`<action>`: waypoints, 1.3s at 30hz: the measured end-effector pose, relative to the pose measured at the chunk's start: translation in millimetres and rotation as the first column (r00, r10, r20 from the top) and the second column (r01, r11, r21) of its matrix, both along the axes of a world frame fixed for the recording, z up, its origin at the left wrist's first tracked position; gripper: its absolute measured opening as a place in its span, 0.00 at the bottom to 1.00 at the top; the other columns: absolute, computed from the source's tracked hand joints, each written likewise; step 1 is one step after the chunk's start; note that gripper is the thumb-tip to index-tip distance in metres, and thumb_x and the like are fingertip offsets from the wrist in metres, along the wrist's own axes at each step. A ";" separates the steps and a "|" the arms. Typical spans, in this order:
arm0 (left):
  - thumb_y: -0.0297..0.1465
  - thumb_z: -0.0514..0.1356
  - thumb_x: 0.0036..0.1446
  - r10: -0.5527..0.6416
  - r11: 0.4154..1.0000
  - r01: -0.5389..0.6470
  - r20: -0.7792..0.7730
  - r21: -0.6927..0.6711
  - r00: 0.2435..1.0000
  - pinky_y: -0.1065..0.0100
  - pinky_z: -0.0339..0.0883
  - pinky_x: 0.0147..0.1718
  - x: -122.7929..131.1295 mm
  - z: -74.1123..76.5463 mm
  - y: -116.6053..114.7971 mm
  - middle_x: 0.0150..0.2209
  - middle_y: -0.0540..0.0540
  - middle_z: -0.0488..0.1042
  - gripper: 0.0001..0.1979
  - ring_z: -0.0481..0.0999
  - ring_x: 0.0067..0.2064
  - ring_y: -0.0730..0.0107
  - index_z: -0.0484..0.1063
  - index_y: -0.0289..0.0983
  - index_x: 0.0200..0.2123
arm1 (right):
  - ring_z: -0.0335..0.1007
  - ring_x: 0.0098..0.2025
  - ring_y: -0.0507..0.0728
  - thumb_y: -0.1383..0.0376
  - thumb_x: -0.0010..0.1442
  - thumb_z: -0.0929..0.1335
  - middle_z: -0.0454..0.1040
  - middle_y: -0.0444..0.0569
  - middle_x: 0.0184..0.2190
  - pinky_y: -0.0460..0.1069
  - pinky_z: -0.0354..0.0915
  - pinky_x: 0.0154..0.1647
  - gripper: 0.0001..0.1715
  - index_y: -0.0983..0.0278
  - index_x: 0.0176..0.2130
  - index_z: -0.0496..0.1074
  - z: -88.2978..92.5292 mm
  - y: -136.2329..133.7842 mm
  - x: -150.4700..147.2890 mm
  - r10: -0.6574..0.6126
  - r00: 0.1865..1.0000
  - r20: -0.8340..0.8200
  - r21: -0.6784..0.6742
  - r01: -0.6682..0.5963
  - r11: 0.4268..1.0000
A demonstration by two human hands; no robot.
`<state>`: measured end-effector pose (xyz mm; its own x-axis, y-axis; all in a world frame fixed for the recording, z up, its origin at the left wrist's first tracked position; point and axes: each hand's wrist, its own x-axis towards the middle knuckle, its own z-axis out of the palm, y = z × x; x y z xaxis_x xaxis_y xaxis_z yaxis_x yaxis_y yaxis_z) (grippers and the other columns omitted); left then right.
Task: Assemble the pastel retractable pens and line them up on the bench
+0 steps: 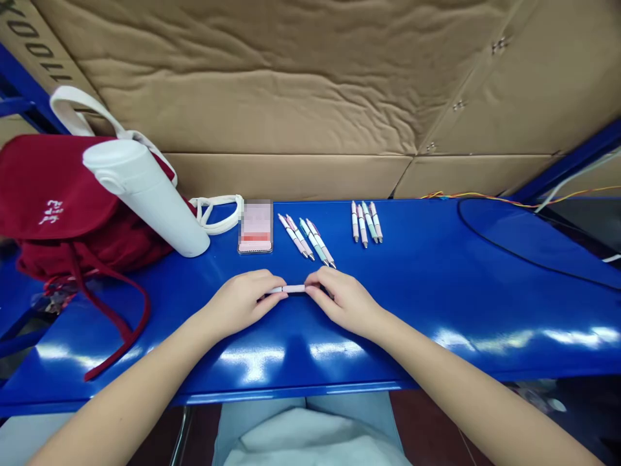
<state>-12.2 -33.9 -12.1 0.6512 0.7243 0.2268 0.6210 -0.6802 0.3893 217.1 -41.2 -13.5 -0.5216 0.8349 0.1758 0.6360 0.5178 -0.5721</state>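
Between both hands lies a pale pink and white pen (294, 288), held level above the blue table. My left hand (247, 294) pinches its left end between thumb and fingers. Its right end sits in the closed fingertips of my right hand (342, 296), which hide that tip. Just beyond the hands is a loose group of pink and green pens (315, 241), lying at a slant. Farther right, another row of pens (367, 223) lies side by side, pointing toward me.
A card-like pink item (255, 226) lies behind the hands. At left, a white bottle (150, 197) leans against a red bag (58, 188) with white straps. A black cable (524, 249) crosses the blue table (412, 291) at right. Cardboard (291, 97) walls the back.
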 end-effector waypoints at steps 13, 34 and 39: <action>0.36 0.50 0.63 0.019 0.999 -0.018 -0.036 0.038 0.999 0.70 0.65 0.37 -0.1 3.0 -1.9 0.36 0.48 0.75 0.13 0.73 0.36 0.70 0.73 0.40 0.43 | 0.66 0.37 0.54 0.63 0.58 0.66 0.70 0.50 0.40 0.49 0.62 0.36 0.13 0.63 0.44 0.65 -1.3 -0.2 -0.1 -0.048 0.996 -0.081 0.068 0.054 0.996; 0.36 0.51 0.63 0.047 0.999 -0.047 -0.033 0.007 0.998 0.71 0.65 0.36 -6.8 4.8 1.1 0.36 0.48 0.73 0.13 0.72 0.37 0.70 0.73 0.41 0.43 | 0.67 0.37 0.55 0.68 0.57 0.65 0.72 0.46 0.32 0.51 0.59 0.40 0.01 0.62 0.33 0.67 0.7 6.8 9.9 -0.042 0.994 -0.102 0.103 0.053 0.993; 0.38 0.50 0.63 0.148 0.986 -0.133 -0.170 0.096 0.974 0.67 0.65 0.38 -17.2 2.9 7.3 0.38 0.47 0.73 0.15 0.71 0.40 0.66 0.73 0.41 0.43 | 0.66 0.35 0.56 0.65 0.59 0.65 0.73 0.46 0.30 0.51 0.58 0.38 0.05 0.62 0.32 0.69 0.7 13.5 16.5 -0.170 0.985 -0.021 0.063 0.171 0.983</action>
